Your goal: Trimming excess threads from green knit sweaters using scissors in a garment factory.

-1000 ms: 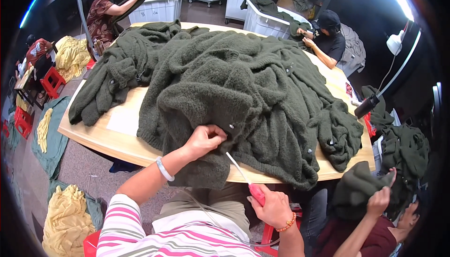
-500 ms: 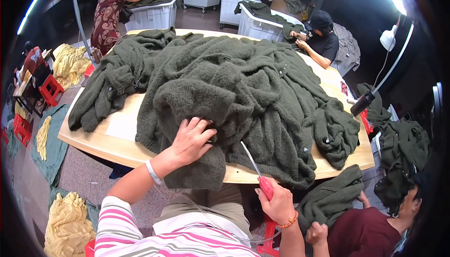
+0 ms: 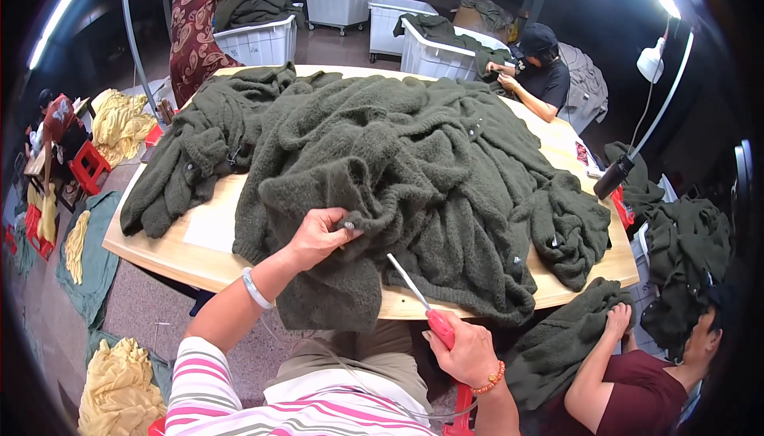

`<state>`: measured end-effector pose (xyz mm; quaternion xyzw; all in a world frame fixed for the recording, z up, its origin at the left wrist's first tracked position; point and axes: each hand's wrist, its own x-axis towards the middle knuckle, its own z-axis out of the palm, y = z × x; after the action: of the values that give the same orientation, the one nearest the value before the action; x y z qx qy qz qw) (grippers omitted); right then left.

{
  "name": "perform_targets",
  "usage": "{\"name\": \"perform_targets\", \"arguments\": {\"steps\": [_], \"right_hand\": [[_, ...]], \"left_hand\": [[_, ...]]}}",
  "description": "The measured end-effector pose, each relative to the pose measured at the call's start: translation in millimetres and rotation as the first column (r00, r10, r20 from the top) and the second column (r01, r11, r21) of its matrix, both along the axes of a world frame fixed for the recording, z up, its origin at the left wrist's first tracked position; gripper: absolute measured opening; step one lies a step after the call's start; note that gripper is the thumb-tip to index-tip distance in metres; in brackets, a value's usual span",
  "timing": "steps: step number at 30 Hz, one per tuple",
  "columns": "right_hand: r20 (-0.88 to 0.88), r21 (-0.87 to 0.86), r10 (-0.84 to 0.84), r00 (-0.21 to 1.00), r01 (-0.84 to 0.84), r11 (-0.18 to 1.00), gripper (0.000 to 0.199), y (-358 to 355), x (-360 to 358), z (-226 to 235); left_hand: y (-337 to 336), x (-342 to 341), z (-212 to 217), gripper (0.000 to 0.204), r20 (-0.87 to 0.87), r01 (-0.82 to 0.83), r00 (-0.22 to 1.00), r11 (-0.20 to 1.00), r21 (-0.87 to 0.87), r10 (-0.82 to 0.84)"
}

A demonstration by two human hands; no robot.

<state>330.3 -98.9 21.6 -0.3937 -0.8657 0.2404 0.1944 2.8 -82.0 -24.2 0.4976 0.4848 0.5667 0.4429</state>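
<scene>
A heap of dark green knitted garments [image 3: 382, 130] covers most of the wooden table in front of me. My left hand [image 3: 320, 239] pinches the edge of one knitted garment [image 3: 310, 193] at the near side, where a small round button-like piece shows by the fingertips. Part of that garment hangs over the table's front edge. In my right hand [image 3: 469, 354] is a red-handled tool [image 3: 440, 328] with a thin straight metal rod. Its tip points up and left, just short of the garment, apart from my left hand. A clear tube [image 3: 334, 354] crosses my lap toward my right wrist.
Bare wood of the table [image 3: 147, 254] shows at the left. A lamp on a bent pole [image 3: 668, 98] rises at the right. A person in maroon [image 3: 637, 388] handles green knitwear close by my right. White bins [image 3: 450, 58] and two people are beyond. Yellow cloth [image 3: 119, 388] lies left.
My left hand has turned from lying over the cloth to pinching its edge, lifting a fold. The tool has shifted slightly left. The person at right now has a hand on the green knitwear.
</scene>
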Motion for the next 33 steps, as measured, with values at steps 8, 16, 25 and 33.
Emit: {"name": "perform_targets", "arguments": {"steps": [8,16,25,33], "right_hand": [[0.105,-0.032,0.082,0.991,-0.079,0.996,0.031,1,-11,5],[-0.021,-0.025,-0.001,1.0,0.001,1.0,0.031,22,-5,-9],[-0.046,-0.08,-0.053,0.998,0.049,0.996,0.03,35,-8,-22],[-0.015,-0.067,-0.052,0.999,0.051,0.996,0.03,41,-14,-13]], "left_hand": [[-3,5,8,0.014,0.134,-0.09,0.984,0.974,-0.21,0.12],[-52,-117,123,0.014,0.081,-0.632,0.76,0.705,0.322,0.644],[-124,-301,4,0.025,-0.37,-0.893,0.265,0.371,0.255,0.891],[3,-133,29,0.047,-0.634,-0.51,0.535,0.811,0.285,0.559]]}}
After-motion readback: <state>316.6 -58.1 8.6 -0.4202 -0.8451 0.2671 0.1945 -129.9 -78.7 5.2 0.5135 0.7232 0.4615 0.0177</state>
